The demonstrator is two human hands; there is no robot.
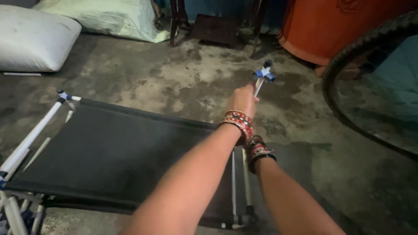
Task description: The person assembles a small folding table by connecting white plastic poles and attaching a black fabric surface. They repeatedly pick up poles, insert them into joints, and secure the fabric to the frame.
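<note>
Both hands (242, 102) around white rod (260, 85)

bare concrete floor (183, 82) open beyond black cot (113, 152), tyre (348, 65) and orange drum (331, 26) crowding right, sacks (35, 39) far left

Two stuffed sacks beyond my cot.
Past the black cot (109, 148) lay a white sack (35, 39) and a pale green sack (109, 17) beside it.

Both hands, left hand (242, 101) foremost, grip a white rod (260, 85) over black fabric (113, 152).
</note>
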